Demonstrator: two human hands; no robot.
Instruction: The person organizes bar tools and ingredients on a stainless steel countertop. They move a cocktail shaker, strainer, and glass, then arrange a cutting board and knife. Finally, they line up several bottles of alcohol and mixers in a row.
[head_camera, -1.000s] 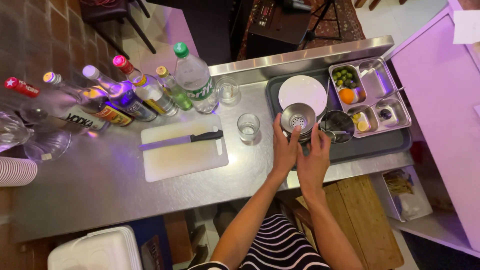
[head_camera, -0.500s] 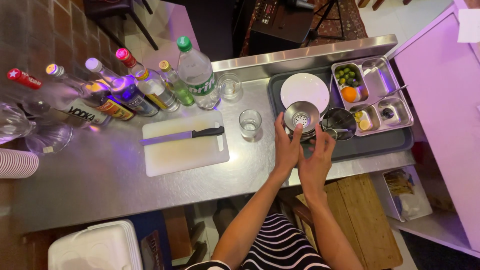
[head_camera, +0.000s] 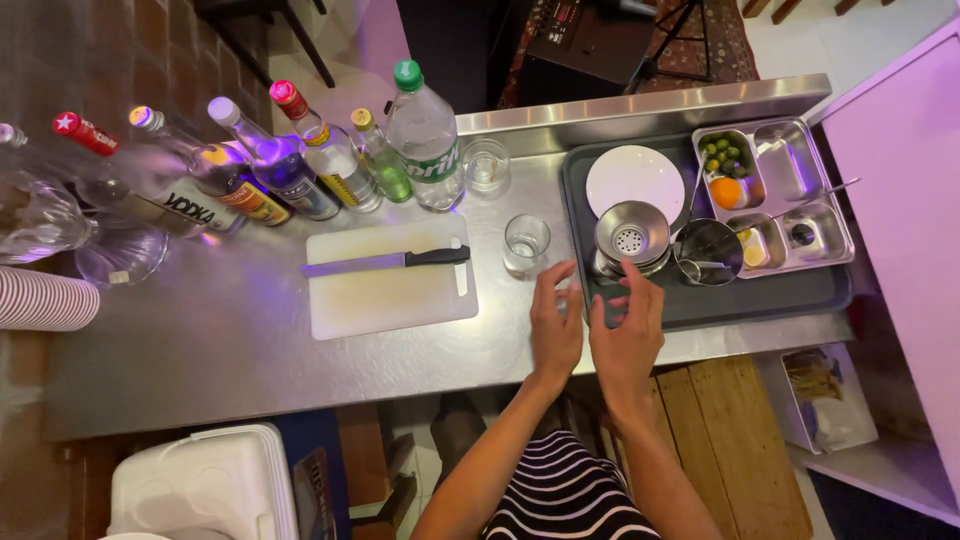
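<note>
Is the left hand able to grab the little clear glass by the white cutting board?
Probably yes: the left hand is empty, and the small clear glass stands just ahead with nothing between them.

Along the back of the steel counter stand 6 labelled bottles. The tall clear plastic bottle with a green cap wears a green band label. Beside it, the small greenish bottle has a pale label. The red-capped bottle carries a yellow and white label. The white-capped bottle shows dark blue. The 2 leftmost clear bottles bear white, red and yellow labels.
</note>
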